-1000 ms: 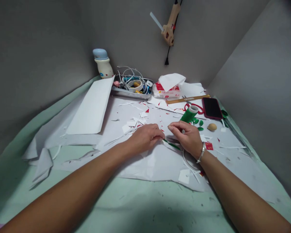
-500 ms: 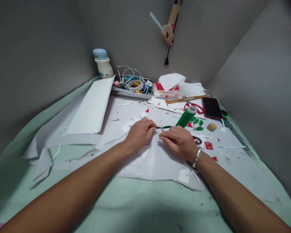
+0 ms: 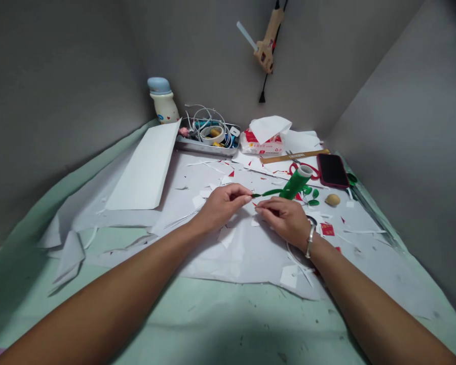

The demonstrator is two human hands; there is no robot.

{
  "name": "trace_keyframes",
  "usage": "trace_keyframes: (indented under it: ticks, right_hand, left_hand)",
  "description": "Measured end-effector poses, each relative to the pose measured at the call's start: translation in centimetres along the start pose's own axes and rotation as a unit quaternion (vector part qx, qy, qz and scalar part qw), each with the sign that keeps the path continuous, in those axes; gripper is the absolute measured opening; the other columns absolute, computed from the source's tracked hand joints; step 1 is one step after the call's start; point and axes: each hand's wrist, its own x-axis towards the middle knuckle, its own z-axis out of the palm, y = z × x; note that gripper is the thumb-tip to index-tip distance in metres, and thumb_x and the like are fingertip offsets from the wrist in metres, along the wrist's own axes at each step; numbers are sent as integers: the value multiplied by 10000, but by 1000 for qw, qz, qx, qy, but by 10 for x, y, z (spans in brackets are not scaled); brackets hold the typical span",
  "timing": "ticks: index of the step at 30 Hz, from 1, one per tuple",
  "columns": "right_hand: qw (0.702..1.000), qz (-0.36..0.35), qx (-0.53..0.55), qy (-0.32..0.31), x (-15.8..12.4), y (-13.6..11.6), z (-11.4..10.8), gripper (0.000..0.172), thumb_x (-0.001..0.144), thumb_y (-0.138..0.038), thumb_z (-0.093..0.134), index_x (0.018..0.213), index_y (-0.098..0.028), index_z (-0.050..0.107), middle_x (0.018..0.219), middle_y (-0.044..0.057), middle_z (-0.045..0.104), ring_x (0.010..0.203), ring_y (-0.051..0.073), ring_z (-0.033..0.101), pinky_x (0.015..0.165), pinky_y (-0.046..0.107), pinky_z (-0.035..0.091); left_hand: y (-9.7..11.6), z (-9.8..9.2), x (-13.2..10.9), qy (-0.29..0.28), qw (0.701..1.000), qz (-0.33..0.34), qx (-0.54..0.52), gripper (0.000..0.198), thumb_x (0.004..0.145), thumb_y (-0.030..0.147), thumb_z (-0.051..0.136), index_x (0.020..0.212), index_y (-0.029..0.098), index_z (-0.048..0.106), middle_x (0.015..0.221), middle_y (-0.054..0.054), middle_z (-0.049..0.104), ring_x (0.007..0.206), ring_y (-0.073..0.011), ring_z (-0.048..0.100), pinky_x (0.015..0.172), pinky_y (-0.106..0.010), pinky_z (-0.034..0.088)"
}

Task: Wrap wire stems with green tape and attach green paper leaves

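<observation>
My left hand (image 3: 228,204) pinches the near end of a slender green leaf-like piece (image 3: 272,192) between thumb and fingers. That piece points right, toward a spool of green thread (image 3: 295,183) leaning just behind my right hand. My right hand (image 3: 285,218), a silver bangle on its wrist, is closed with thumb and fingertips together, close to the left fingertips. Whatever it holds is too small or hidden to make out. Small green leaves (image 3: 312,195) on thin stems lie right of the spool.
Paper scraps litter the white sheet (image 3: 228,263). Behind are a metal tray (image 3: 209,148) of cords and spools, a tissue pack (image 3: 261,143), a ruler (image 3: 294,156), red-handled scissors (image 3: 313,171) and a phone (image 3: 332,170). A folded white card (image 3: 142,170) stands left; a glue gun (image 3: 266,50) hangs above.
Both hands have shifted slightly right, with the green piece still in the left one. More of that piece shows, and the spool appears a little farther right.
</observation>
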Motion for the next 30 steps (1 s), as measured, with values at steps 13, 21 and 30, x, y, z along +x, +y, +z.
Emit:
trace_keyframes:
  ticks: [13,21,30]
  right_hand:
    - [997,3,6,77,2,-4,-10,149,882,-277,603,834,-204,723,712,14,665,635,138,555,627,274,436]
    - [1000,2,3,13,0,2,-2,133,867,-245,607,844,-215,735,819,32,725,726,164,631,687,288,474]
    - [988,-123,-89,8,-2,-14,-4,155,905,-238,583,856,-187,721,636,11,611,611,138,518,647,297,395]
  left_hand:
    - [-3,6,-5,-101,944,162,271,223,871,143,508,924,205,715,860,-45,634,854,-186,591,778,-312,448]
    - [3,1,-2,-1,999,32,28,159,859,291,587,906,183,694,884,-26,686,827,-160,619,783,-295,472]
    - [-7,5,-3,36,964,73,252,180,854,157,534,885,180,710,850,-38,637,799,-177,595,739,-311,454]
